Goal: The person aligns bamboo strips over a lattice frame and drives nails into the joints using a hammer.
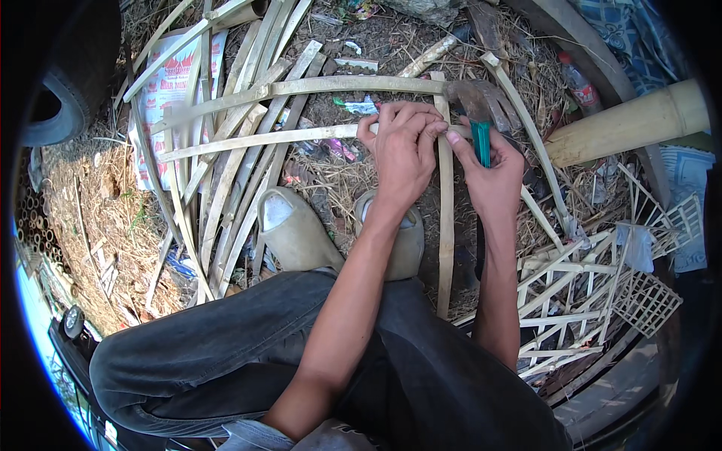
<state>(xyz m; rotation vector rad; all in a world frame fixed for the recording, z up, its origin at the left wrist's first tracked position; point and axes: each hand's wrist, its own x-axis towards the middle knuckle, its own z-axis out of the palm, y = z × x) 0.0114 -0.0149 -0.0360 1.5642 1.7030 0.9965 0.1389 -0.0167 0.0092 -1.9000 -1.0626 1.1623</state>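
My left hand (402, 146) grips a pale bamboo strip (256, 139) that runs off to the left over the ground. My right hand (492, 177) holds a knife with a teal handle (480, 143) and a broad rusty blade (481, 101), its thumb pressed against my left fingers at the strip. A second bamboo strip (446, 225) stands lengthwise between my hands and runs down toward my knees. Both hands meet just above my feet.
Several split bamboo strips (226, 180) lie piled at left over a printed sack (169, 90). A thick bamboo pole (628, 124) lies at right, a woven bamboo lattice (594, 293) below it. My grey slip-on shoes (293, 229), a tyre (71, 90) and straw litter surround me.
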